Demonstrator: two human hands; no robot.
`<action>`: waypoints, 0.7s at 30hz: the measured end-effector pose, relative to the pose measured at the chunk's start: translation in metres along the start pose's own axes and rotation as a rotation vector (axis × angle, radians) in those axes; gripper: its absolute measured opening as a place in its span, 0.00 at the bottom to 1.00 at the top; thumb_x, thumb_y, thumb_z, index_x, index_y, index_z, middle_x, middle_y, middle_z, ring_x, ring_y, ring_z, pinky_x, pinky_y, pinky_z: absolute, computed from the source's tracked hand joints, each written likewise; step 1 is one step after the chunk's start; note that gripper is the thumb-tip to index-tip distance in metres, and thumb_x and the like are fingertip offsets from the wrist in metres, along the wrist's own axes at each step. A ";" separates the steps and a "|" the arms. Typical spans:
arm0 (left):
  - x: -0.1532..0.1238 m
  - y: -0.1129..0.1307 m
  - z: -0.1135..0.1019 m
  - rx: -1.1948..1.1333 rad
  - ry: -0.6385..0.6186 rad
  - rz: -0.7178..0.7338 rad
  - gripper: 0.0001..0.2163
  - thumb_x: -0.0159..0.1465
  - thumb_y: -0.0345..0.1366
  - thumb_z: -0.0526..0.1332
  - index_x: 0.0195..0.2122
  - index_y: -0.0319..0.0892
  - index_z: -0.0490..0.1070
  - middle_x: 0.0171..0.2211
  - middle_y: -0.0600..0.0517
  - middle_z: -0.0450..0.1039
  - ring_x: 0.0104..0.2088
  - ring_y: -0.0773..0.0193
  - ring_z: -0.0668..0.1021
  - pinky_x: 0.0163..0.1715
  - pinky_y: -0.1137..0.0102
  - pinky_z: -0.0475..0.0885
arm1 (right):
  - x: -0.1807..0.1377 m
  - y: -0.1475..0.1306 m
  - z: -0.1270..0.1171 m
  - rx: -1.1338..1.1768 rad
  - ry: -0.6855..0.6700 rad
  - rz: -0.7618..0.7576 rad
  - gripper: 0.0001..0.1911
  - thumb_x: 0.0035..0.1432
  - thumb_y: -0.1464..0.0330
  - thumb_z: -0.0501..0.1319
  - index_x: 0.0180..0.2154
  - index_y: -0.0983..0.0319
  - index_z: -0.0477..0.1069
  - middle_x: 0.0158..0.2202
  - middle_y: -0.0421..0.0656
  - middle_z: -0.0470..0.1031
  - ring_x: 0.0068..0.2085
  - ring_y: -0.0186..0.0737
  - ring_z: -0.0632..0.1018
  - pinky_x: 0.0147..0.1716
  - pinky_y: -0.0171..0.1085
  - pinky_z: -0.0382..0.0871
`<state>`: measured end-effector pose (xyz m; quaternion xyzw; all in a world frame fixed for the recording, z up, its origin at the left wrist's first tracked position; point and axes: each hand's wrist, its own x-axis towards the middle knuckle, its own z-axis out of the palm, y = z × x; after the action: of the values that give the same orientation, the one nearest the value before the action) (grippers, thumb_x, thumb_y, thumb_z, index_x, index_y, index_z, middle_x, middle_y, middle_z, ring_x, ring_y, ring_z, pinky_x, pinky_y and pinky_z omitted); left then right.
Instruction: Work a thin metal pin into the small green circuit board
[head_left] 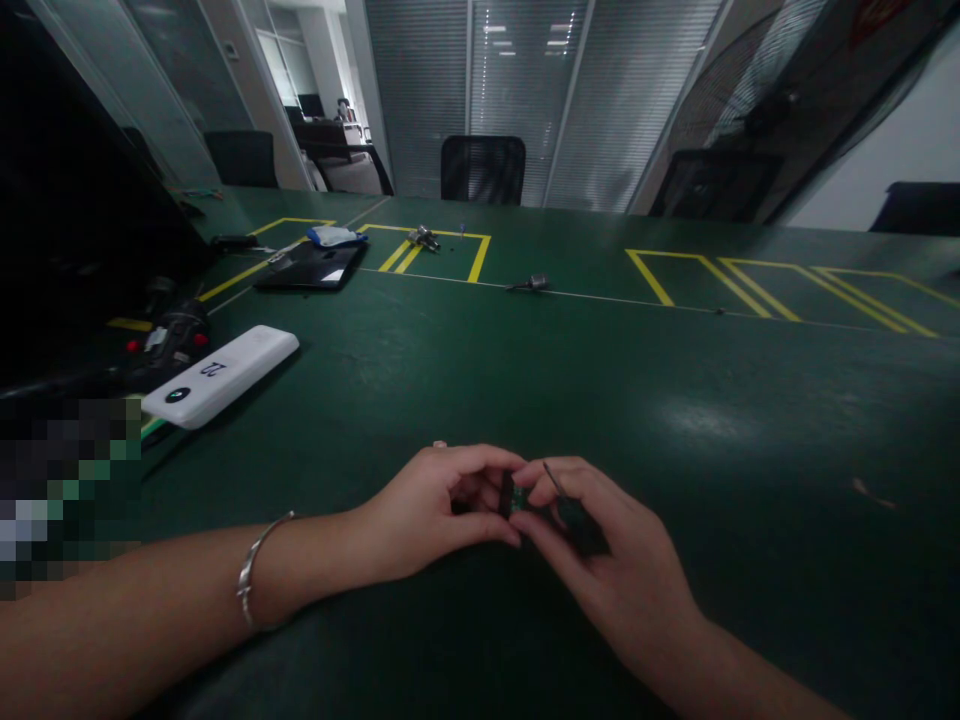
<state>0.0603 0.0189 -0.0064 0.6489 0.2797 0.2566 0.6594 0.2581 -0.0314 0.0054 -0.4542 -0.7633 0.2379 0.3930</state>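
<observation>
Low in the view, at six o'clock on the green table point(570, 380), the person's two hands meet with both forearms resting on the mat. The left hand point(442, 510) has its fingers curled in, thumb and fingertips pinched on a small dark part point(510, 496) with a hint of green at its lower edge. It is too small and too dim to say what it is. The right hand point(600, 560) comes against it from four o'clock, its fingers closed round a black tool point(576, 522). The tool's thin tip sticks up toward eleven o'clock just past the thumb. The part sits between the two sets of fingertips, just above the mat, and I cannot tell whether it touches the surface. A thin metal bracelet point(255, 575) circles the left wrist.

From the hands, a white power bank point(221, 375) lies at ten o'clock, well apart, next to some dark gear with red spots point(169, 335). Further off at eleven o'clock is a flat dark tablet point(311, 268), with a blue and white packet point(334, 236) just behind it. A few small metal pieces point(424, 238) lie inside a yellow taped box point(478, 258). Near twelve o'clock a lone metal piece point(534, 284) lies on the mat, and an empty black chair point(482, 168) stands at the far edge
</observation>
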 end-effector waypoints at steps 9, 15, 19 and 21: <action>0.002 0.007 0.001 -0.272 -0.051 -0.015 0.21 0.60 0.26 0.66 0.55 0.43 0.72 0.41 0.50 0.78 0.39 0.67 0.79 0.43 0.72 0.72 | 0.002 0.002 0.000 0.007 0.047 -0.051 0.08 0.58 0.76 0.64 0.38 0.58 0.70 0.39 0.38 0.78 0.41 0.34 0.80 0.42 0.30 0.74; 0.002 0.009 0.000 -0.139 0.009 -0.042 0.20 0.66 0.28 0.60 0.59 0.38 0.67 0.44 0.44 0.78 0.41 0.63 0.79 0.44 0.67 0.72 | 0.001 0.000 -0.001 -0.001 0.010 -0.078 0.10 0.60 0.77 0.61 0.41 0.58 0.71 0.41 0.40 0.79 0.42 0.34 0.81 0.43 0.30 0.75; 0.000 0.010 0.000 -0.062 0.035 -0.025 0.19 0.66 0.29 0.59 0.59 0.38 0.67 0.48 0.42 0.77 0.43 0.60 0.78 0.44 0.66 0.72 | 0.000 0.002 -0.001 -0.013 0.004 -0.086 0.10 0.61 0.77 0.60 0.42 0.58 0.71 0.43 0.41 0.79 0.44 0.34 0.80 0.44 0.30 0.74; -0.001 0.011 0.000 -0.033 0.055 -0.007 0.19 0.66 0.29 0.58 0.58 0.37 0.68 0.50 0.42 0.76 0.45 0.59 0.78 0.45 0.65 0.72 | 0.001 0.003 -0.001 -0.005 0.032 -0.072 0.09 0.61 0.76 0.60 0.41 0.58 0.71 0.42 0.41 0.79 0.44 0.34 0.80 0.45 0.31 0.74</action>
<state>0.0599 0.0190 0.0043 0.6295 0.2956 0.2765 0.6632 0.2600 -0.0295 0.0042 -0.4310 -0.7734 0.2146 0.4123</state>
